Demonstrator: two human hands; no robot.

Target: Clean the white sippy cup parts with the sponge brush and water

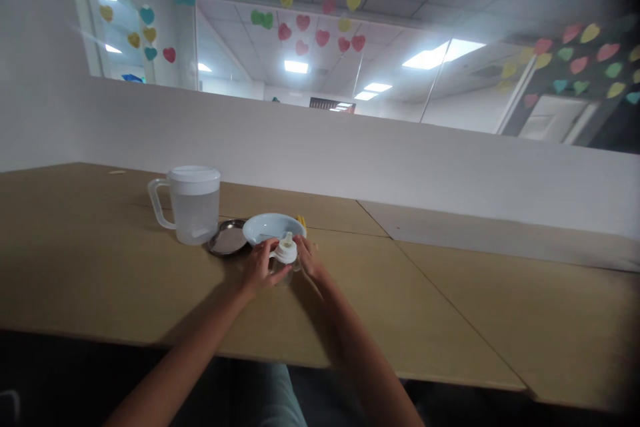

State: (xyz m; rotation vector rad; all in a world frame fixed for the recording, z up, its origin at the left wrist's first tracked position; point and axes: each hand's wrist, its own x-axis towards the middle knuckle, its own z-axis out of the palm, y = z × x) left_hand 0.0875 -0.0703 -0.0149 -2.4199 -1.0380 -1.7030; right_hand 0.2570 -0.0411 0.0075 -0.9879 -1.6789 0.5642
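Observation:
A baby bottle (287, 251) with a white collar, a pale teat on top and side handles stands upright in front of me, near or on the table. My left hand (260, 268) is closed around its left side, with the thumb across the clear lower body. On the other side, my right hand (311, 259) curls against the bottle by the right handle, its fingertips partly hidden. Just behind both hands is a pale blue-white bowl (265, 221), with a thin item inside that I cannot make out.
A lidded translucent pitcher (196, 210) with a handle stands to the left, liquid apparently inside. Between it and the bowl lies a round metal dish (227, 241). Yellow sticks (301, 221) show at the bowl's right. The wooden table (425, 320) meets a white wall (350, 153) behind.

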